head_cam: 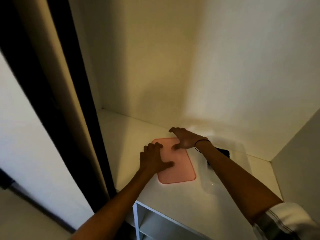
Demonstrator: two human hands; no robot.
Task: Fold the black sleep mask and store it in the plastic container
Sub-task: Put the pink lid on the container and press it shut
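Where hands [152, 158] press, smooth rounded pink lid [180, 168]

A pink lid [174, 161] lies flat on the white shelf [131, 135]. The left hand [154, 159] rests spread on the lid's left edge, thumb on its surface; the right hand [184, 140] reaches over its far end, fingers spread. Just right of the lid stands the clear plastic container [240, 153], with the black sleep mask [223, 151] inside, partly hidden by the right forearm

A white shelf [135, 134] bears a pink lid [180, 168] and, just beside it, a clear plastic container [240, 158].
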